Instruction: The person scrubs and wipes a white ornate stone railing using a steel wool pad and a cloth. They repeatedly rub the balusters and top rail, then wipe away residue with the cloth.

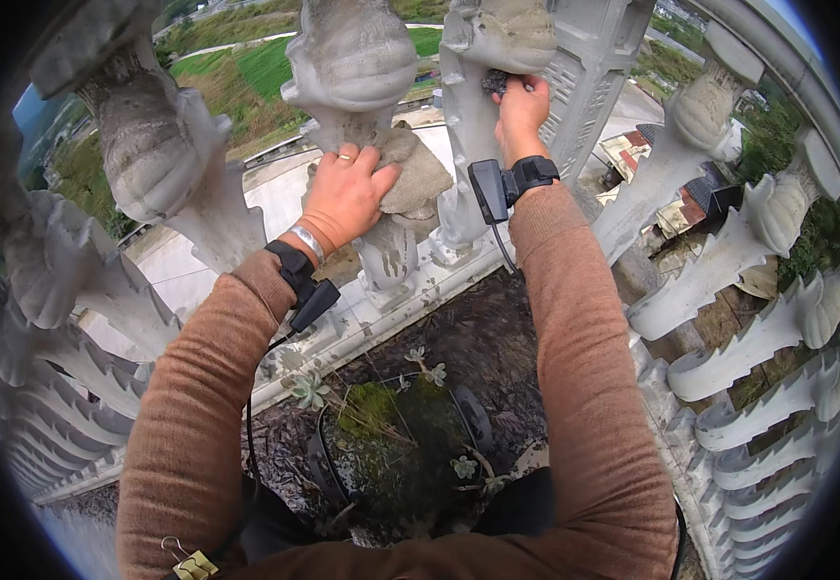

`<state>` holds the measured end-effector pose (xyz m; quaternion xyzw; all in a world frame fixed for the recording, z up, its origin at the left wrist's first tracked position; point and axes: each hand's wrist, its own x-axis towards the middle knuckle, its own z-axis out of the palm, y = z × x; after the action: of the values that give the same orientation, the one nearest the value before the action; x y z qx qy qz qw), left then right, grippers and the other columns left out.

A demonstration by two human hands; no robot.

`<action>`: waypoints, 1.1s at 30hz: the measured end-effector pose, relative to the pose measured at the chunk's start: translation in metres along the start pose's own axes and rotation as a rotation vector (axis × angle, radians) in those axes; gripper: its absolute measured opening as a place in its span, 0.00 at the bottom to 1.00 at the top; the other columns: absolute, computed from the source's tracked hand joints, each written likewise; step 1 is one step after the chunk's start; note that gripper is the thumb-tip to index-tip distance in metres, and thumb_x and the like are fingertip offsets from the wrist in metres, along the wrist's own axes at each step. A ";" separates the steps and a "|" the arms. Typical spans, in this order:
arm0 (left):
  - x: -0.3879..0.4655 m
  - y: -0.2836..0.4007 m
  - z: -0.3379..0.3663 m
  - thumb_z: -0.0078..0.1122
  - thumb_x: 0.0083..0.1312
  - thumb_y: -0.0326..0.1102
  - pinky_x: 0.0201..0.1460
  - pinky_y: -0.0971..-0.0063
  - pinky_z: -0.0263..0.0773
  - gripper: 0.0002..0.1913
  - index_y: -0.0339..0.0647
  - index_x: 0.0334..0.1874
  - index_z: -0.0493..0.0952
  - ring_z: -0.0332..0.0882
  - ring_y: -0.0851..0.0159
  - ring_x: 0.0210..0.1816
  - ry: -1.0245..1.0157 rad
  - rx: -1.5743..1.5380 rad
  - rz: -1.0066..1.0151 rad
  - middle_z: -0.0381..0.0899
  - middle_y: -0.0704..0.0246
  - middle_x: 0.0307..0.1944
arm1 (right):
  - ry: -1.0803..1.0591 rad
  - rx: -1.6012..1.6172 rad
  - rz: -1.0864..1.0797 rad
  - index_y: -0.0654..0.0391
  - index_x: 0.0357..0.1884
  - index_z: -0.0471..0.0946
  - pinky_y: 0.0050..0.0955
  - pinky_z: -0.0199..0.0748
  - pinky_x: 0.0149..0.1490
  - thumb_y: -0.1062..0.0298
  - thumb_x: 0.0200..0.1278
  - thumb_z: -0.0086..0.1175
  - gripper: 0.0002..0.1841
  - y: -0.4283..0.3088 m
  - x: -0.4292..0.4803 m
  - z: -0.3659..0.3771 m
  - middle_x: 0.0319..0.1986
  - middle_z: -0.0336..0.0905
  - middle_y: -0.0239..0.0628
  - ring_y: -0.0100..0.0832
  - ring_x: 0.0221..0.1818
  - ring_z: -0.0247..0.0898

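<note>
My left hand (pixel 342 190) presses a grey-beige cloth (pixel 420 175) against the narrow part of a carved white baluster (pixel 351 61), its fingers bent over the cloth's near side. Wet streaks run down the baluster's foot below the cloth. To the right, my right hand (pixel 523 109) grips a dark, crumpled scouring pad (pixel 494 81) between thumb and fingers. That pad touches the neighbouring baluster (pixel 466 138) just under its bulging, ribbed part, which has brownish stains. Part of the pad is hidden by my fingers.
A planter (pixel 394 428) with moss and succulents (pixel 310 390) stands before me on dark, leaf-strewn ground. The white base rail (pixel 384 319) is spattered with water. Balusters line both sides, meeting at a corner post (pixel 594 80). Cables hang from both wrist devices.
</note>
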<state>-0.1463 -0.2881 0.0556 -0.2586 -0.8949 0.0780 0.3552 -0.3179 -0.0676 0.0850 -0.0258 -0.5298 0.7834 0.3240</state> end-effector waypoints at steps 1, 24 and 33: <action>0.000 0.000 0.000 0.62 0.44 0.31 0.41 0.65 0.64 0.22 0.54 0.46 0.77 0.69 0.58 0.42 0.001 -0.005 -0.001 0.71 0.69 0.38 | 0.024 -0.047 -0.013 0.62 0.40 0.73 0.32 0.75 0.33 0.72 0.57 0.58 0.10 0.007 0.003 0.007 0.37 0.74 0.43 0.34 0.32 0.75; 0.097 0.044 0.001 0.59 0.49 0.28 0.47 0.64 0.70 0.21 0.48 0.48 0.75 0.72 0.55 0.46 0.191 -0.137 -0.085 0.73 0.67 0.41 | -0.424 -0.393 0.146 0.59 0.40 0.77 0.17 0.64 0.38 0.81 0.54 0.58 0.11 -0.108 -0.329 -0.298 0.40 0.67 0.29 0.19 0.36 0.64; 0.152 0.093 0.104 0.52 0.56 0.32 0.49 0.70 0.67 0.10 0.49 0.39 0.78 0.72 0.63 0.48 0.130 0.099 0.066 0.74 0.71 0.39 | -0.440 -0.376 0.274 0.59 0.41 0.76 0.18 0.65 0.39 0.80 0.54 0.59 0.12 -0.107 -0.327 -0.325 0.42 0.66 0.30 0.20 0.39 0.64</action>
<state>-0.2721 -0.1248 0.0393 -0.2745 -0.8561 0.1166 0.4220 0.1161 0.0459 -0.0660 0.0138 -0.7144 0.6947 0.0828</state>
